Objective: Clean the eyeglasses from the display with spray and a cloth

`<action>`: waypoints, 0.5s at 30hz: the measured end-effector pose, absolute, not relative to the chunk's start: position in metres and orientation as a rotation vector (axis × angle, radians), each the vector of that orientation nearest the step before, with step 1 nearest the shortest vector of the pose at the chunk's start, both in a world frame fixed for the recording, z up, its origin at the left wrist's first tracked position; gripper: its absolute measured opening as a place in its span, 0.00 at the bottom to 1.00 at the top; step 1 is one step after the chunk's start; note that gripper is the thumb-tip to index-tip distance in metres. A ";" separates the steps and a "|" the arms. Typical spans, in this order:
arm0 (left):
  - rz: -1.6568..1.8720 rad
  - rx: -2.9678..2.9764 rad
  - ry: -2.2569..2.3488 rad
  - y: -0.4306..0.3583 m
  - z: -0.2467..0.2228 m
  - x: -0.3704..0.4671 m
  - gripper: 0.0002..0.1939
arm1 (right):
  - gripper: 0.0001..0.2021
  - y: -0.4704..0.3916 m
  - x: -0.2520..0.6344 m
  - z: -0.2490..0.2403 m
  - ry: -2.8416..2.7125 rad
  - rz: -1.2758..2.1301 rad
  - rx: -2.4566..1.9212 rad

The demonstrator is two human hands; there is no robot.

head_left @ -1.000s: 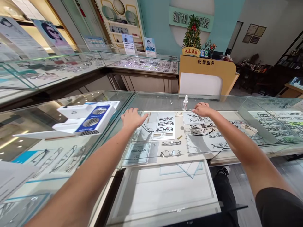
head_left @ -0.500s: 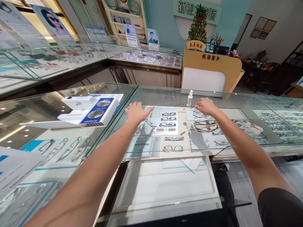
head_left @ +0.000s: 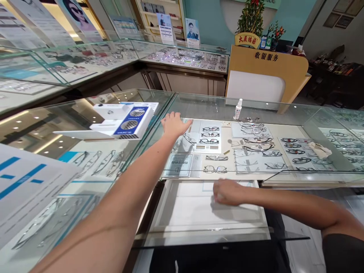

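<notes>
My left hand (head_left: 174, 124) rests on the glass top of the display counter (head_left: 196, 101), fingers spread and nothing in them. Under the glass near it lie eyeglasses on white display cards (head_left: 210, 135). My right hand (head_left: 228, 192) is low over the pulled-out white drawer (head_left: 182, 212), its fingers curled down and slightly blurred. Whatever is in those fingers, if anything, is hidden. Blue-edged clear sheets (head_left: 207, 186) in the drawer are partly covered by that hand. A white spray bottle (head_left: 238, 109) stands on the glass, with a pair of glasses (head_left: 250, 119) to its right.
On the counter's left part sits an open white and blue box (head_left: 127, 123), with a printed sheet (head_left: 31, 189) nearer to me. A crumpled cloth (head_left: 320, 149) is at the right. The drawer's glass front edge (head_left: 204, 239) is close to my body. A yellow cashier desk (head_left: 267, 72) stands beyond.
My right hand has left the spot beside the spray bottle and come down toward me over the drawer. My left hand stays on the glass. The view has tilted slightly downward.
</notes>
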State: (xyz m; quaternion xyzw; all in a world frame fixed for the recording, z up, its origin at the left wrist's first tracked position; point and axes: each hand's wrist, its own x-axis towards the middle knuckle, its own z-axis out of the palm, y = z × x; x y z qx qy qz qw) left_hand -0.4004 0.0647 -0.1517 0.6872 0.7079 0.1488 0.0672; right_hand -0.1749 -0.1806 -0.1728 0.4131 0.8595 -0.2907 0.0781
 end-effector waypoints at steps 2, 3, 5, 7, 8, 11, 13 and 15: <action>0.418 2.080 2.131 0.067 -0.153 -0.402 0.44 | 0.14 -0.154 -0.165 -0.196 2.548 -0.731 1.463; 0.397 2.087 2.128 0.068 -0.154 -0.404 0.44 | 0.18 -0.140 -0.160 -0.204 2.530 -0.665 1.545; 0.334 2.112 2.107 0.071 -0.155 -0.408 0.45 | 0.25 -0.117 -0.153 -0.215 2.488 -0.519 1.615; 0.250 2.161 2.061 0.074 -0.155 -0.414 0.47 | 0.29 -0.101 -0.151 -0.223 2.469 -0.433 1.609; 0.203 2.188 2.035 0.075 -0.154 -0.418 0.48 | 0.29 -0.096 -0.152 -0.228 2.468 -0.408 1.598; 0.073 2.248 1.972 0.075 -0.147 -0.427 0.50 | 0.23 -0.088 -0.159 -0.238 2.469 -0.376 1.584; 0.014 2.289 1.940 0.072 -0.142 -0.429 0.50 | 0.19 -0.085 -0.165 -0.243 2.463 -0.351 1.586; 0.006 2.350 1.940 0.066 -0.138 -0.428 0.48 | 0.16 -0.082 -0.169 -0.247 2.456 -0.332 1.590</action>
